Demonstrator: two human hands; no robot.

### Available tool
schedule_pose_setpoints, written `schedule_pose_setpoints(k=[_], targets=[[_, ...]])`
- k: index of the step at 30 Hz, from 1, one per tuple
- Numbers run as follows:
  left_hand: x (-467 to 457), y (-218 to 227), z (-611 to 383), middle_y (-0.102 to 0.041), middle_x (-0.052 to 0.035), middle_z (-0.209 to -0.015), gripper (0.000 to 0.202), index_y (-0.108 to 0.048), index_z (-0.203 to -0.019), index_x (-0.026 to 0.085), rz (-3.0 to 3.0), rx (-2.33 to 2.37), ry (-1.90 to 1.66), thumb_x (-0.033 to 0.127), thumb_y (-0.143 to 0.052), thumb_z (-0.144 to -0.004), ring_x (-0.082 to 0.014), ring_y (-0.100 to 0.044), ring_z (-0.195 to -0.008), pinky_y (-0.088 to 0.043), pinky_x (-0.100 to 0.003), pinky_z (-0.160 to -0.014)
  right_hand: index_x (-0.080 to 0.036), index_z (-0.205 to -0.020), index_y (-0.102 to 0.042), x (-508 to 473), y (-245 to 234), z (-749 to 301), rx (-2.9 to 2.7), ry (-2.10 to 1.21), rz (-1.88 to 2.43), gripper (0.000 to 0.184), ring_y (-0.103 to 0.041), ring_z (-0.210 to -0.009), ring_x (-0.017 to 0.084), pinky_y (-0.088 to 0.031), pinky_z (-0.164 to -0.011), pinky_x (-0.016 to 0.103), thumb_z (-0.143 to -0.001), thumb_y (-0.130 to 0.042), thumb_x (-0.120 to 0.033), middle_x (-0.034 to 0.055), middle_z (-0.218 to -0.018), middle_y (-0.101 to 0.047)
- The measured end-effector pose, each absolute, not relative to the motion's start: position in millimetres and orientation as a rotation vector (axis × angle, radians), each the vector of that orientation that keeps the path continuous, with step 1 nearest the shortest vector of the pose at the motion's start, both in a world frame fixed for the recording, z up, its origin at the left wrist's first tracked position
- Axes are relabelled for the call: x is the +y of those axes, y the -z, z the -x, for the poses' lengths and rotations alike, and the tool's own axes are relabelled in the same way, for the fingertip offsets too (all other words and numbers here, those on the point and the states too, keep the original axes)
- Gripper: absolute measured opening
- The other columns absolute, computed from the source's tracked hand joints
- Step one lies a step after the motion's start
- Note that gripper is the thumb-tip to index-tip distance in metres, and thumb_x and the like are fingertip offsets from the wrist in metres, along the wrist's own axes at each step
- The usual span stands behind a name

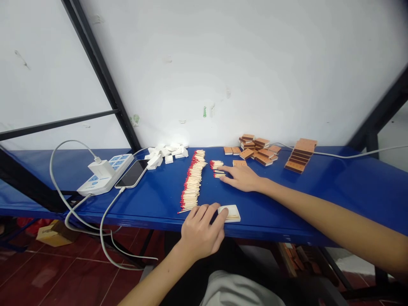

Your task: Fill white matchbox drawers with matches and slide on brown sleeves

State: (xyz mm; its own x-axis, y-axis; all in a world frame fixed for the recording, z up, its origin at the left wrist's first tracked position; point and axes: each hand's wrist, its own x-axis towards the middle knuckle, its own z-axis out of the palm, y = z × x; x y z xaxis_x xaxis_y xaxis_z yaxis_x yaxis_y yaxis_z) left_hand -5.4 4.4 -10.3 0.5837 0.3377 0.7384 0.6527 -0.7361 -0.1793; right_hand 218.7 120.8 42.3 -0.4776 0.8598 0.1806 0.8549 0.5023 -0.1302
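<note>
My left hand [200,229] rests at the front edge of the blue table [318,191], fingers curled, with the fingertips touching a small white matchbox tray [231,213] that has matches in it. My right hand [242,177] lies flat on the table, fingers stretched out, the fingertips on a small bunch of red-tipped matches [217,167]. A long row of red-tipped matches [193,180] runs between the two hands, just left of the right hand.
Orange-brown matchbox sleeves lie in a heap [259,149] and a stack [300,155] at the back right. White inner trays [165,154] are piled at the back. A phone [133,174] and a power strip [105,173] with cables sit on the left.
</note>
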Motion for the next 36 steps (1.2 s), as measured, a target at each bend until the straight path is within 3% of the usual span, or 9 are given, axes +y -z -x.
schedule_pose_setpoints(k=[19,30,36], targets=[[5.1,8.5,5.6,-0.068,-0.0113,-0.112,0.032,-0.064,-0.117,0.015,2.367,-0.792,0.978,0.020,-0.047,-0.090,-0.0247,-0.059,-0.089,-0.042,-0.038,-0.076,-0.026,-0.138,-0.055,117.7,-45.3,-218.4,-2.481,-0.117,1.468,0.046,-0.066,-0.102,0.027,-0.045,-0.080,0.034,-0.100,-0.039,-0.046,0.0084,-0.113,-0.073],[3.6,7.1,5.7,-0.069,-0.0103,-0.112,0.031,-0.064,-0.116,0.015,2.370,-0.798,0.981,0.019,-0.047,-0.090,-0.0235,-0.060,-0.088,-0.043,-0.037,-0.076,-0.026,-0.142,-0.054,117.1,-44.6,-217.7,-2.494,-0.093,1.467,0.051,-0.065,-0.108,0.028,-0.046,-0.090,0.037,-0.099,-0.041,-0.048,0.0100,-0.115,-0.073],[3.5,7.4,5.3,-0.069,-0.0106,-0.112,0.031,-0.064,-0.116,0.015,2.374,-0.798,0.975,0.020,-0.047,-0.090,-0.0241,-0.060,-0.089,-0.042,-0.037,-0.076,-0.024,-0.138,-0.057,114.5,-47.9,-216.9,-2.492,-0.124,1.458,0.048,-0.066,-0.106,0.027,-0.047,-0.087,0.035,-0.099,-0.041,-0.046,0.0096,-0.117,-0.072]])
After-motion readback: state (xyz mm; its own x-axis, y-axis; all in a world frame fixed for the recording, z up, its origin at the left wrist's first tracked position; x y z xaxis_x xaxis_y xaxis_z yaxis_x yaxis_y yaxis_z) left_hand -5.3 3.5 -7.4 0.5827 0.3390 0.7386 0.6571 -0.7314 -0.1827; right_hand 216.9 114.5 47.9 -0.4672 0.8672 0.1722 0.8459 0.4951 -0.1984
